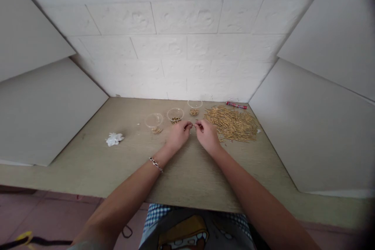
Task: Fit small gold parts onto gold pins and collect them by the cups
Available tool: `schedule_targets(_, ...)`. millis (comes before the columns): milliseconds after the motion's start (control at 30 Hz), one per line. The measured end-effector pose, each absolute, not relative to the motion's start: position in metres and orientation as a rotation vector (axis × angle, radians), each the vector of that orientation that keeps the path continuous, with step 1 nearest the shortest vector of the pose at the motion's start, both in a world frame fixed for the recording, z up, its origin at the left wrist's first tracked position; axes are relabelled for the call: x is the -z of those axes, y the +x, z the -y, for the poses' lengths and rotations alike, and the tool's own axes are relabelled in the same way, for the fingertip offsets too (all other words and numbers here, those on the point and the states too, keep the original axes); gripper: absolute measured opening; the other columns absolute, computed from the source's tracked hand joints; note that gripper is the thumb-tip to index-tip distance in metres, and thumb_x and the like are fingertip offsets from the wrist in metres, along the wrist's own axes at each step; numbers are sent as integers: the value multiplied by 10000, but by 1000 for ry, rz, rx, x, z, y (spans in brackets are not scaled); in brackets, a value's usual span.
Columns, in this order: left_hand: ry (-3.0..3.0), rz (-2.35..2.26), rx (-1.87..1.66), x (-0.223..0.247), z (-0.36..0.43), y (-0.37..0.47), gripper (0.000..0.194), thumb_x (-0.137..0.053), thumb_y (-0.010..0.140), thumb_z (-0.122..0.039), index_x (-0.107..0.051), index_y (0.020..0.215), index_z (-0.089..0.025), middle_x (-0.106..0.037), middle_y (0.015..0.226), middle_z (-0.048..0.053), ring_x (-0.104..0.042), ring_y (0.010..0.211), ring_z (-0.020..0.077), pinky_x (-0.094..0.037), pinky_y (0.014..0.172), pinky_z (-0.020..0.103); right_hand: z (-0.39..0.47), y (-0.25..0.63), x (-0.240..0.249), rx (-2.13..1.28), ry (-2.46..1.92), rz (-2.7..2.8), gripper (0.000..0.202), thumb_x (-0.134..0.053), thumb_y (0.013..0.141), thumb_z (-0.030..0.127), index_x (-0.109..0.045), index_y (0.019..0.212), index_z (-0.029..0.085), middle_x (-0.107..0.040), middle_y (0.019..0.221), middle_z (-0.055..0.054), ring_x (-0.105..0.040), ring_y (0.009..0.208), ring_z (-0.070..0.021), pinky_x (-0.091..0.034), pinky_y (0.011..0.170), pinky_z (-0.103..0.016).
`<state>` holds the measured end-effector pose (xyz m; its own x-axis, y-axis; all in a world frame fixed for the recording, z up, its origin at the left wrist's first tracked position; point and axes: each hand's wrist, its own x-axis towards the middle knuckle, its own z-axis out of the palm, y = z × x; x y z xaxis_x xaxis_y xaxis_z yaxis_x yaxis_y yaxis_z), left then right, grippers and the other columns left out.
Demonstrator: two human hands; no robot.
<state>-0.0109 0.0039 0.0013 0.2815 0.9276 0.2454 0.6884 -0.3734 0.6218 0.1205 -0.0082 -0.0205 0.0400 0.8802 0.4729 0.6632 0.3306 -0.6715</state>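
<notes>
My left hand (179, 133) and my right hand (206, 134) meet fingertip to fingertip over the middle of the table. Both are pinched closed around something small and thin between them, too tiny to make out. Beside my right hand lies a wide pile of thin gold-coloured sticks (234, 123). Behind my left hand stands a clear round container (175, 114) with small dark and gold pieces. Another clear container (154, 120) is to its left, with small light gold pieces, and a third (194, 104) stands farther back with gold pieces.
A crumpled white tissue (114, 139) lies on the left of the table (131, 164). A red tube-like packet (236, 105) is behind the pile, near the white brick-pattern wall (175, 50). Grey panels stand at left (43, 113) and right (322, 125).
</notes>
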Motion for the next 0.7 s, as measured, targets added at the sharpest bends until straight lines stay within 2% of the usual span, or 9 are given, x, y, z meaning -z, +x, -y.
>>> schedule_targets(467,2241,-1424,-826,-2,-3,-11,214,-425,819,-180,-635,847,-151,-660,842,58,-581,783,138,-436,763,253,8,119,19,-361,-1413,1601,145,-453,763,223,-575,696,182,-583,685,-48,-520,646,-163,-404,621,-293)
schedule_targets(700,2258,-1421,-832,-1,-5,-12,203,-432,819,-178,-632,834,-153,-658,838,55,-579,782,137,-434,762,253,6,121,22,-476,-1379,1573,136,-472,759,236,-592,720,186,-611,730,-50,-540,669,-165,-420,639,-296)
